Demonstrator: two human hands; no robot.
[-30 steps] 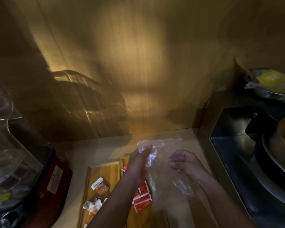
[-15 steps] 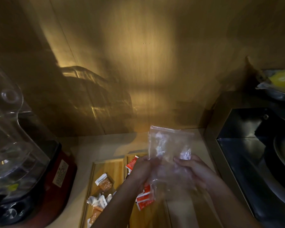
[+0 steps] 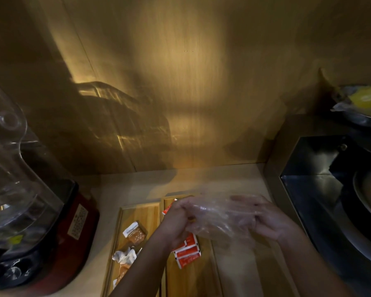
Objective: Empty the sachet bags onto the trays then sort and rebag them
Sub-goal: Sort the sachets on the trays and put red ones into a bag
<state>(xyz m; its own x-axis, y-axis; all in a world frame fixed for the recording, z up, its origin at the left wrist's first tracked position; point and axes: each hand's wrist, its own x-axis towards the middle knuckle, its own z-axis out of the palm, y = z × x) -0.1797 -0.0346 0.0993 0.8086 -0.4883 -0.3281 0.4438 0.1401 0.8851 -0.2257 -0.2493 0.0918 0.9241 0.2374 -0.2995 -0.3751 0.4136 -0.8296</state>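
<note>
Item: clear plastic bag, crumpled, held above the wooden trays; motion blur softens it, and we cannot tell if anything is inside. Our left hand has its fingers curled closed on the bag's left end; our right hand pinches the right end, fingers bent around the film.

Item: left wooden tray, holding a brown-and-white sachet with a white label strip, print too small to read, and a crumpled white wrapper below it.

Item: right wooden tray, just beside the first, holding red sachets with white edging; lettering unreadable.

Item: blender, clear jar on a red-and-black base, at the counter's left; its label carries dense print we cannot make out.

Item: metal dish with something yellow, far right, on a dark appliance.
</note>
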